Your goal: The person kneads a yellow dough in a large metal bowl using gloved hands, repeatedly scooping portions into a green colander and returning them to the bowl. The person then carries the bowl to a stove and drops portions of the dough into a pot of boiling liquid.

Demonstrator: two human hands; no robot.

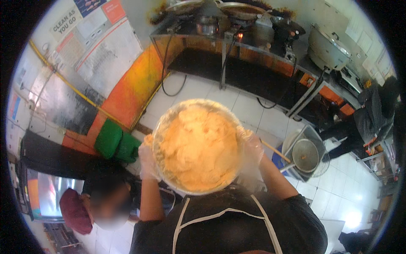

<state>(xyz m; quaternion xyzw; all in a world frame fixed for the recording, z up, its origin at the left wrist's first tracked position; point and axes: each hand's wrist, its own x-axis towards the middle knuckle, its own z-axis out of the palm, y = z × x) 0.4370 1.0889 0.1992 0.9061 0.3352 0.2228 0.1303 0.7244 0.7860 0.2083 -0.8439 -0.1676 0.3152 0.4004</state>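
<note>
A large round metal bowl [154, 149] is held up in front of my apron. Thick, lumpy orange dough or batter [201, 149] fills much of it, with smears up to the rim. My left hand [148, 162], in a clear plastic glove, grips the bowl's left side. On the right side, my right hand [253, 146], also gloved and smeared with the orange mix, holds the rim. The undersides of both hands' grip are partly hidden by the bowl.
Ahead stands a metal stove bench [190, 36] with pans, pots and a lit flame. A green bin [109, 138] is at left. A strainer [305, 155] rests on a crate at right. One person [109, 197] is at lower left, another [371, 117] at far right.
</note>
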